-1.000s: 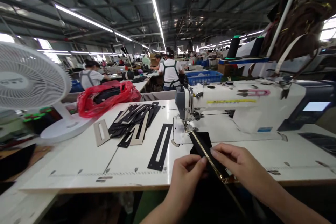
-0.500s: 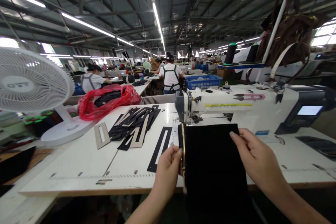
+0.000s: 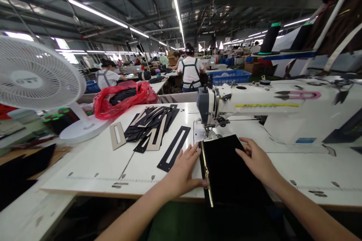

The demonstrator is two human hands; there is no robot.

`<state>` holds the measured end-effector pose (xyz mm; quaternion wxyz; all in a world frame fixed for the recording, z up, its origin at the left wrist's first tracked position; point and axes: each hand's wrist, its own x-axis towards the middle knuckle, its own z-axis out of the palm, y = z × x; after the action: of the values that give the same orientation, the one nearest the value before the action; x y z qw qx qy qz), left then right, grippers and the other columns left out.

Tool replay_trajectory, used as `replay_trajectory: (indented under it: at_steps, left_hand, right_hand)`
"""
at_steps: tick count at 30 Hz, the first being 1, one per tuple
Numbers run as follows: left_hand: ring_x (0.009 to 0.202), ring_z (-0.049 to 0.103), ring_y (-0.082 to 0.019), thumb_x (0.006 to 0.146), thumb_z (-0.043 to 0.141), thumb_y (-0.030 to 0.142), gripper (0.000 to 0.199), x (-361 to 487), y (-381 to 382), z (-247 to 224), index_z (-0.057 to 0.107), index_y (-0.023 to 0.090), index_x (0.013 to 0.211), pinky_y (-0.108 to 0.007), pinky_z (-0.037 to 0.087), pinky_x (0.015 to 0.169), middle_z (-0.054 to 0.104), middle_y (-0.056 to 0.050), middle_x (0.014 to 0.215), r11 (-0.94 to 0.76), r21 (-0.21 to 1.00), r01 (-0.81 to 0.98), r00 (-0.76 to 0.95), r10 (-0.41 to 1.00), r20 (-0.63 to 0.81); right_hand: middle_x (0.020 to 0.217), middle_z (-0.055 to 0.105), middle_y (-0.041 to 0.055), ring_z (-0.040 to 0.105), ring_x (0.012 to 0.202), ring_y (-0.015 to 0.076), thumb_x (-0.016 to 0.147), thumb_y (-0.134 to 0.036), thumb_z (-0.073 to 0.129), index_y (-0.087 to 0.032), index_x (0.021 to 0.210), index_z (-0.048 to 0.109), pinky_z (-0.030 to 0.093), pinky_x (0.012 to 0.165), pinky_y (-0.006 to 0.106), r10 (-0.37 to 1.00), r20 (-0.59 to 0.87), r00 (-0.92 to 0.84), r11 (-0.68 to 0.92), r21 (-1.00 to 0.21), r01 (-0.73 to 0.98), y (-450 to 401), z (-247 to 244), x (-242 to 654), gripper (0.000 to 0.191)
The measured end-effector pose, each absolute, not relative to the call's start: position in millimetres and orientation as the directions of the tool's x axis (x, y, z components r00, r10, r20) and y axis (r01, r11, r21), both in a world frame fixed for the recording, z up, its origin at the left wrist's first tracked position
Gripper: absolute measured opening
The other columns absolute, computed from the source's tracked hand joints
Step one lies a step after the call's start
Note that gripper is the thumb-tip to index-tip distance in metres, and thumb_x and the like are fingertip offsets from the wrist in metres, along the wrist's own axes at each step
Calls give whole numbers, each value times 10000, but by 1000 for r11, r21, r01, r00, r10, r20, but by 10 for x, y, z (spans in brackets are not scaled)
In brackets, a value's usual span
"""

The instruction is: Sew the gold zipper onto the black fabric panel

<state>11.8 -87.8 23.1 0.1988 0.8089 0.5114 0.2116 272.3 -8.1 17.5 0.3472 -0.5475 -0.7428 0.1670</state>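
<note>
A black fabric panel [image 3: 226,169] with a gold-toothed zipper [image 3: 207,175] along its left side lies on the sewing table, its far edge just before the presser foot of the white sewing machine [image 3: 260,99]. My left hand [image 3: 183,171] rests at the zipper side with fingers stretched out, the thumb touching near the zipper pull. At the panel's far right corner, my right hand [image 3: 254,160] pinches the edge between thumb and fingers. Close by on the left is a black frame-shaped piece [image 3: 162,164] with a long slot.
A pile of slotted black and beige pieces [image 3: 152,128] lies left on the white table [image 3: 93,162]. Behind it sits a red plastic bag [image 3: 106,107], beside a white fan [image 3: 36,79]. Pink-handled snips [image 3: 308,95] rest on the machine. People work beyond, near a blue crate [image 3: 229,78].
The panel has gone from being held up to lying on the table, closer to the presser foot. My left hand has loosened its pinch and spread its fingers. The view has shifted right and down.
</note>
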Motion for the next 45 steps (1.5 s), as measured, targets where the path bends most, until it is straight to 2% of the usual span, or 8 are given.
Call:
replay_trajectory:
  at_steps: [10, 15, 19, 26, 33, 37, 41, 45]
  left_hand:
    - [1367, 0, -363, 636, 385, 854, 1143, 319, -713, 266, 106, 90, 1440, -575, -81, 1072, 68, -188, 1490, -502, 244, 830, 505, 861, 58]
    - [1363, -28, -369, 626, 352, 868, 1186, 287, -616, 250, 54, 56, 1437, -555, -69, 1078, 32, -201, 1487, -520, 195, 832, 526, 850, 26]
    - [1361, -4, -385, 520, 391, 910, 1306, 316, -569, 225, 67, 30, 1429, -549, -38, 1082, 38, -233, 1479, -523, 209, 827, 529, 848, 30]
    - [1371, 16, -364, 558, 490, 849, 1247, 175, -532, 282, 75, 68, 1436, -554, -28, 1081, 101, -206, 1486, -554, 238, 798, 542, 832, 119]
    - [1224, 389, -323, 880, 440, 540, 530, -474, -891, 364, 483, 199, 1283, -524, 301, 1008, 456, -124, 1330, -222, 107, 969, 199, 961, 193]
    - [1093, 475, -327, 751, 538, 661, 691, -380, -1184, 391, 477, 227, 1287, -507, 416, 904, 487, -134, 1229, -293, 156, 943, 280, 955, 97]
    - [1272, 284, -430, 509, 646, 766, 1127, -345, -1257, 401, 280, 192, 1406, -611, 284, 993, 297, -196, 1417, -489, 168, 856, 484, 872, 74]
    - [1345, 210, -354, 719, 673, 527, 951, -448, -1263, 248, 149, 198, 1441, -542, 273, 1053, 249, -166, 1463, -611, 120, 783, 599, 791, 121]
  right_hand:
    - [1100, 598, 130, 601, 957, 248, 902, -289, 360, -127, 1226, 448, 505, 757, 352, 827, 517, -220, 415, -299, 859, -73, 0, 2669, 374]
    - [1013, 614, 181, 627, 745, 297, 909, -204, 340, -74, 1254, 480, 490, 546, 404, 815, 486, -315, 394, -67, 916, -76, 139, 2649, 394]
    - [1310, 459, 214, 429, 1201, 332, 910, -166, 347, -32, 1296, 437, 380, 941, 518, 633, 492, -597, 590, 192, 784, -136, 297, 2373, 418]
    - [1438, 301, 104, 237, 1338, 214, 932, -285, 312, -112, 1393, 307, 252, 1069, 496, 617, 295, -729, 762, 6, 647, -151, -69, 2214, 493]
    - [1408, 361, 114, 318, 1302, 242, 913, -298, 358, -117, 1362, 376, 291, 1048, 512, 625, 286, -726, 757, 3, 653, -125, 49, 2251, 484]
    - [1358, 429, 161, 353, 1280, 259, 891, -243, 390, -60, 1241, 516, 250, 1072, 510, 543, 338, -769, 810, 33, 586, -112, 92, 2271, 415]
    - [1381, 400, 150, 364, 1276, 231, 903, -231, 386, -70, 1328, 413, 345, 1031, 455, 539, 366, -759, 814, 5, 580, -106, 54, 2325, 456]
    - [1373, 420, 124, 382, 1259, 252, 887, -233, 412, -108, 1339, 411, 379, 988, 476, 568, 340, -750, 798, -5, 602, -112, 103, 2345, 468]
